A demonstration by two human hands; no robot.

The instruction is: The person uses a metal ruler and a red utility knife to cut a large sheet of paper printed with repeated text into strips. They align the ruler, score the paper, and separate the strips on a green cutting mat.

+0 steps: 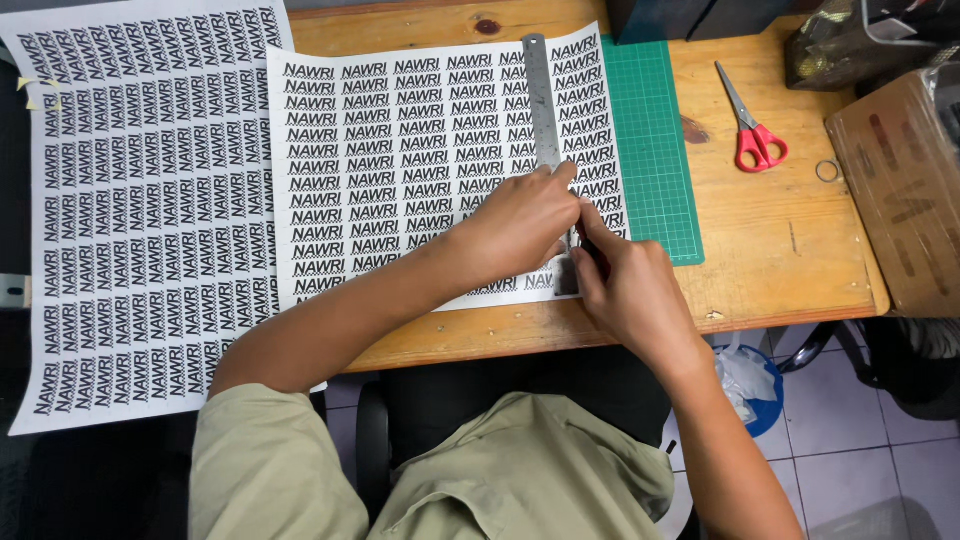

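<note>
Printed label sheet (420, 150), white with rows of repeated black lettering, lies in the middle of the frame across a wooden desk (780, 250), its right edge resting on a green cutting mat (650, 130). At the far left a second, larger sheet of the same labels (130, 200) hangs partly off the desk's left end and overlaps the first sheet's left edge. A steel ruler (540, 100) lies upright on the middle sheet near its right side, running from the top of the frame down to the hands. The left hand (515, 225) presses flat on the lower part of the ruler, fingers spread and pointing up and to the right, holding it against the paper. Just right of it, touching it, the right hand (625, 285) is curled closed around a small dark tool held against the ruler's edge; the tool is mostly hidden, so its kind cannot be told. Further right, on bare wood, lie red-handled scissors (752, 125), then a small metal ring (827, 171), and at the right edge a brown cardboard box (900, 190).
</note>
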